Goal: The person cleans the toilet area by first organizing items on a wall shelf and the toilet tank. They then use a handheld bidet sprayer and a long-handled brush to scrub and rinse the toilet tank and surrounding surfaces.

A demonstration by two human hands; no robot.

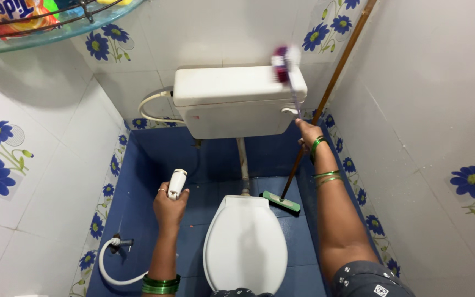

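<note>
Tiled toilet cubicle, white w/ blue flowers, blue lower wall. My right hand, centre-right of frame, is closed round the handle of a toilet brush; its bristle head is blurred up at the cistern top right corner. My left hand, lower centre-left, is wrapped round a white spray head, hose looping to the wall. Risk imo: brush swing could flick drips, or knock the broom leaning beside my right arm onto the closed toilet lid.

Around the white cistern, the wall tiles are white with blue flowers, the lower tiles below it plain blue, the toilet lid white, the brush head pink-and-white, the broom head green.
</note>
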